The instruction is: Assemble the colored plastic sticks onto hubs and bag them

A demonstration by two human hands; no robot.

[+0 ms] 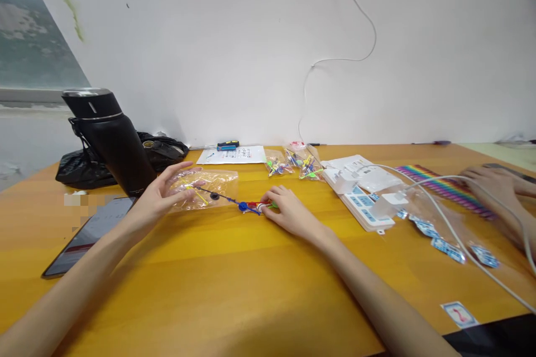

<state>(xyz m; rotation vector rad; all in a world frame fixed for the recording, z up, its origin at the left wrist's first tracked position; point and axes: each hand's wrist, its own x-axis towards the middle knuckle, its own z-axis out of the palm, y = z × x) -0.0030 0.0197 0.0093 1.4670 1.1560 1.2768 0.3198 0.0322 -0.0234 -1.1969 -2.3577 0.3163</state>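
A clear plastic bag [224, 181] lies in front of me, with thin yellow plastic sticks [202, 196] and a small black disc [214, 196] on or in it. My left hand [161, 189] rests at the bag's left side, thumb and fingers apart. From the bag a thin dark rod runs right to a blue plastic piece [243, 207] with a round hub. Beside that hub, the fingertips of my right hand [288, 211] are closed on small red, white and green plastic pieces [252, 204], which they partly cover.
Left are a black thermos [119, 139], a black bag [84, 170] and a phone [90, 234]. Behind lie a screwdriver [226, 145] and small bags of coloured parts [307, 167]. Right are a power strip [364, 209], white cables, blue-white packets [448, 249] and another person's hands [489, 184].
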